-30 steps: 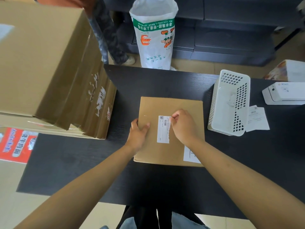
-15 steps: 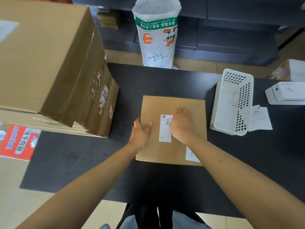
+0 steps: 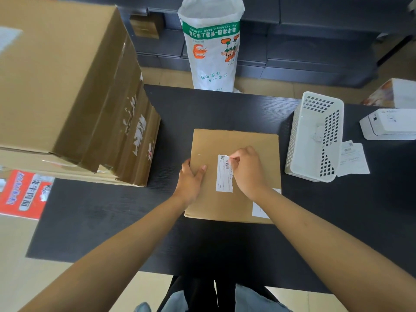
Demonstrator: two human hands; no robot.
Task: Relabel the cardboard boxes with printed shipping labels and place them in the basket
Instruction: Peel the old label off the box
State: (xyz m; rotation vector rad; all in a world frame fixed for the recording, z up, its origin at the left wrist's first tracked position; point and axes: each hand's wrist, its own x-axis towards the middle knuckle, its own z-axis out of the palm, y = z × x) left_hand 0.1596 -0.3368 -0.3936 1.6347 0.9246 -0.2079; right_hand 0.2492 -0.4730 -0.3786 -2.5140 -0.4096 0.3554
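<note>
A flat cardboard box [image 3: 247,143] lies in the middle of the black table [image 3: 112,221]. A white shipping label [image 3: 222,176] with a barcode is stuck upright on its top. My right hand [image 3: 247,170] pinches the label's upper right corner, which looks slightly lifted. My left hand [image 3: 191,179] holds the box's left edge, thumb on top. Another white label [image 3: 260,209] shows at the box's near right corner, partly under my forearm. The white perforated basket [image 3: 295,143] stands to the right of the box with a crumpled scrap inside.
A tall stack of large cardboard boxes [image 3: 67,86] fills the table's left side. White paper slips [image 3: 353,158] lie beside the basket, and a white label printer [image 3: 389,123] sits at the far right. A white printed sack [image 3: 211,46] stands behind the table.
My right hand has shifted from covering the label's upper right part to pinching its top right corner. The left hand and the box have stayed put.
</note>
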